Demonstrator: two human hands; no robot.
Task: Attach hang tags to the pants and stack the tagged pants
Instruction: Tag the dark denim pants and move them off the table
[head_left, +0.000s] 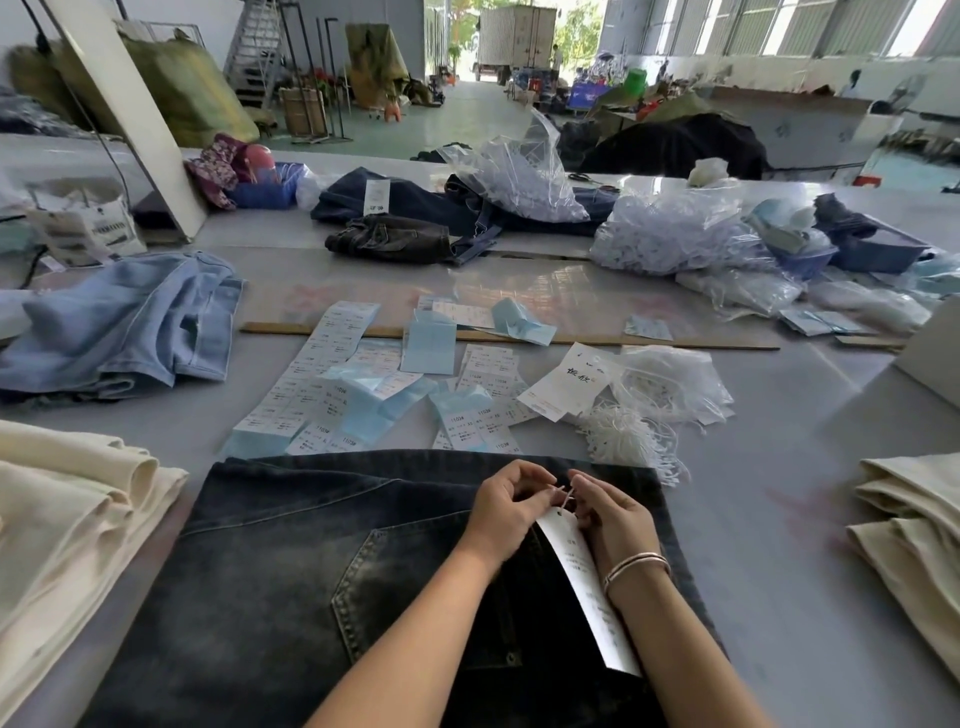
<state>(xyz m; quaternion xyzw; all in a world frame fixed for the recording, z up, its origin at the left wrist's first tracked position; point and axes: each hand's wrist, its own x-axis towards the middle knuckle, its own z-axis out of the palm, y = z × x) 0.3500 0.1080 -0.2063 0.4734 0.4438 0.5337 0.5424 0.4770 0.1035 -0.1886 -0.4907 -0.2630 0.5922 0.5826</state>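
Grey table (779, 519), label sheets (332, 374), string pile (631, 434), dark jeans (291, 561), hands knotting hang tag (587, 582).

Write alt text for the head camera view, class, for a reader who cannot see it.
Both hands, left hand and right hand, pinch a white string threaded through a white hang tag over dark denim pants. Size labels lie beyond.

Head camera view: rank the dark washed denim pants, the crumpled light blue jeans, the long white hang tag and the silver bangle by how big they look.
1. Dark washed denim pants, though nearest the camera.
2. Crumpled light blue jeans.
3. Long white hang tag.
4. Silver bangle.
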